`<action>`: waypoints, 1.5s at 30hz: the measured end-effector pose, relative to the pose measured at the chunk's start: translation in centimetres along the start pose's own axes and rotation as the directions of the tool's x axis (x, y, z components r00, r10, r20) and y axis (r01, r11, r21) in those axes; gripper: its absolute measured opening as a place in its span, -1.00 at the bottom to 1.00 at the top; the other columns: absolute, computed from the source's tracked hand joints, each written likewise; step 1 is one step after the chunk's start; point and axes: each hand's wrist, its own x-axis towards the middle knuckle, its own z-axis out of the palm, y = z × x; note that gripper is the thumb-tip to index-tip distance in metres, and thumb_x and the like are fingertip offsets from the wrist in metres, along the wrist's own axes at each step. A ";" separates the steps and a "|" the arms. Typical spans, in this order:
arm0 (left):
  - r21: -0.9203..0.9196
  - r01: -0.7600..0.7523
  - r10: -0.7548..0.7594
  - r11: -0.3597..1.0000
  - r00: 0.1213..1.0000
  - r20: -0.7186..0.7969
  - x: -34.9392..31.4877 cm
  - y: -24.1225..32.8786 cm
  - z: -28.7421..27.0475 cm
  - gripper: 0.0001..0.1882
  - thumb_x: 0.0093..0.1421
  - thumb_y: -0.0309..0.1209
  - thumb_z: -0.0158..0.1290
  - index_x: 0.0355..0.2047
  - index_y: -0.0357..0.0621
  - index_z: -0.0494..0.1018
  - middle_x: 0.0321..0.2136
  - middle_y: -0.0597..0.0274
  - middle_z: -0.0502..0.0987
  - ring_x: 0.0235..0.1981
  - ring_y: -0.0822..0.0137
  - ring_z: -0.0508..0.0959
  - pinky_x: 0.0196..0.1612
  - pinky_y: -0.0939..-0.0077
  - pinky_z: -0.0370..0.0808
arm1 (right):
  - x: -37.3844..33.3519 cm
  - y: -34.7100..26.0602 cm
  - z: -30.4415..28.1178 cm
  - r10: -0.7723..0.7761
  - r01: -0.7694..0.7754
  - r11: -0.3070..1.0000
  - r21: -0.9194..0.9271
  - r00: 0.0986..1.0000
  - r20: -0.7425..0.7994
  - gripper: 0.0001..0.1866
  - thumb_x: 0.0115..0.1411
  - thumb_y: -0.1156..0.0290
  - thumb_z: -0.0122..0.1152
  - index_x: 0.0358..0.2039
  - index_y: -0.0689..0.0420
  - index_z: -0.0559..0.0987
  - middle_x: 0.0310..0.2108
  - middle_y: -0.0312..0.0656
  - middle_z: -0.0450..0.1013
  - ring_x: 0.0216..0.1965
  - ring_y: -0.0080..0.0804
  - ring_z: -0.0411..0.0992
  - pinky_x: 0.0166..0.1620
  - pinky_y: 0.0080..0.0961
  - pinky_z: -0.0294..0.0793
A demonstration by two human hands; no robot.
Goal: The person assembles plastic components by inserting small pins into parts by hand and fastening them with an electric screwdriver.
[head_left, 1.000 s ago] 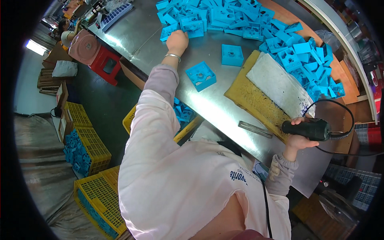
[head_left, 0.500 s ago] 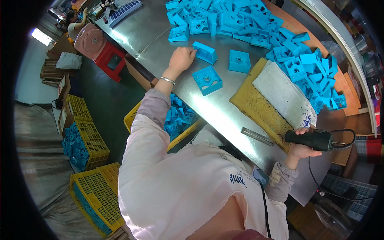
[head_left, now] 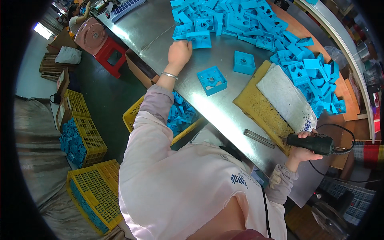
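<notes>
At the metal table's far left part, my left hand (head_left: 180,53) is closed on the edge of a blue square plastic box part (head_left: 199,40), tilted up beside the big pile. My right hand (head_left: 305,154), low on the right, grips a black corded hand tool (head_left: 310,143) with its fingers wrapped round it; its front end points left, over the corner of the yellow pad. Between my hands, a second blue box part (head_left: 211,81) and a third blue box part (head_left: 244,63) lie apart on the metal.
A heap of blue parts (head_left: 240,20) covers the far side. A yellow pad (head_left: 260,108) bears a white cloth (head_left: 282,90); a metal bar (head_left: 259,138) lies near the edge. Yellow crates (head_left: 94,188) and a red stool (head_left: 110,54) stand left; another person (head_left: 76,18) sits beyond.
My left hand has carried the blue box part away from me and slightly left, up to the pile's near edge. My right hand keeps the tool in about the same spot.
</notes>
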 end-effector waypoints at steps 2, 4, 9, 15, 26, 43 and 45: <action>0.016 -0.038 0.037 0.999 0.997 0.062 -0.8 0.4 1.0 -0.65 0.15 -0.20 0.01 -0.57 -0.22 0.55 -0.56 -0.18 0.50 -0.49 -0.16 0.53 -0.35 0.02 0.48 | 0.0 -0.2 -0.1 0.014 -0.014 1.000 -0.001 1.000 0.004 0.14 -0.08 -0.66 -0.49 -0.09 0.30 0.34 -0.56 -0.15 0.31 -0.52 -0.38 0.31 -0.41 -0.45 0.36; 0.021 -0.069 0.067 0.997 0.994 0.092 -2.1 1.4 1.3 -0.63 0.14 -0.16 0.03 -0.60 -0.20 0.57 -0.59 -0.14 0.51 -0.53 -0.13 0.54 -0.38 0.06 0.50 | 0.1 -0.1 -0.1 0.028 -0.028 1.000 0.002 1.000 0.013 0.13 -0.08 -0.66 -0.49 -0.09 0.28 0.35 -0.56 -0.14 0.32 -0.52 -0.38 0.31 -0.40 -0.45 0.36; -0.045 0.012 0.005 0.999 0.934 0.357 -5.4 4.8 -3.4 -0.61 0.09 -0.06 0.09 -0.59 -0.14 0.60 -0.60 -0.02 0.55 -0.50 -0.04 0.57 -0.40 0.18 0.52 | -0.2 -0.6 0.5 0.052 -0.052 0.999 0.002 0.998 -0.022 0.11 -0.06 -0.65 -0.50 -0.09 0.24 0.37 -0.57 -0.14 0.32 -0.54 -0.38 0.30 -0.43 -0.48 0.35; -0.384 -0.058 0.210 0.922 0.906 0.367 -9.6 2.9 -4.2 -0.76 0.08 -0.25 0.11 -0.47 -0.18 0.59 -0.43 0.00 0.56 -0.37 0.00 0.55 -0.30 0.18 0.48 | 0.3 -0.6 0.6 0.016 -0.016 1.000 -0.001 0.999 -0.031 0.12 -0.03 -0.62 -0.50 -0.06 0.30 0.36 -0.56 -0.16 0.32 -0.52 -0.38 0.31 -0.43 -0.48 0.35; -0.417 0.079 0.029 0.905 0.969 0.246 -14.4 1.1 -8.0 -0.75 0.06 -0.23 0.17 -0.48 -0.19 0.59 -0.55 0.10 0.52 -0.51 0.14 0.54 -0.44 0.34 0.46 | 1.1 -0.4 0.0 0.006 -0.007 0.998 -0.059 1.000 -0.024 0.11 -0.02 -0.61 -0.49 -0.08 0.33 0.35 -0.56 -0.16 0.33 -0.51 -0.32 0.31 -0.40 -0.39 0.36; -0.133 0.412 -0.433 0.901 0.863 -0.260 -16.5 -10.3 -12.3 -0.83 0.01 -0.35 0.13 -0.52 -0.22 0.58 -0.52 -0.04 0.54 -0.46 -0.01 0.57 -0.35 0.26 0.52 | 2.0 0.2 -2.9 -0.006 0.010 0.999 -0.049 0.996 0.088 0.15 -0.11 -0.67 -0.46 -0.14 0.32 0.38 -0.54 -0.13 0.31 -0.51 -0.28 0.29 -0.38 -0.38 0.34; -0.037 0.495 -0.484 0.868 0.829 -0.281 -18.8 -13.1 -13.1 -0.80 0.02 -0.31 0.13 -0.50 -0.20 0.60 -0.52 -0.05 0.54 -0.47 -0.02 0.57 -0.34 0.25 0.53 | 2.3 0.1 -2.4 -0.006 0.012 0.996 -0.089 0.997 0.073 0.15 -0.08 -0.66 -0.50 -0.13 0.32 0.38 -0.53 -0.12 0.31 -0.51 -0.28 0.29 -0.38 -0.38 0.34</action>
